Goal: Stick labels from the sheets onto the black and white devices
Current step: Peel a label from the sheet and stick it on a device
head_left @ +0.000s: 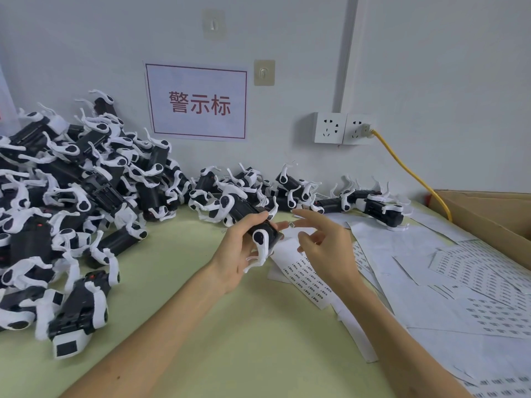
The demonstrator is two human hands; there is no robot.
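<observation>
My left hand [238,248] grips a black and white device [260,229] around its black body, above the green table, with a white leg hanging down. My right hand [324,245] hovers just right of it with its fingers spread and loosely bent. A tiny label [290,224] clings to a fingertip of that hand, right beside the device's end. A strip of printed labels [307,278] lies on the table under both hands. More label sheets [474,271] are spread to the right.
A big heap of the same devices [71,196] fills the left side, and a smaller row [287,188] lines the wall. A cardboard box [488,208] stands at the right edge. A yellow cable [408,168] runs from the wall sockets [342,127].
</observation>
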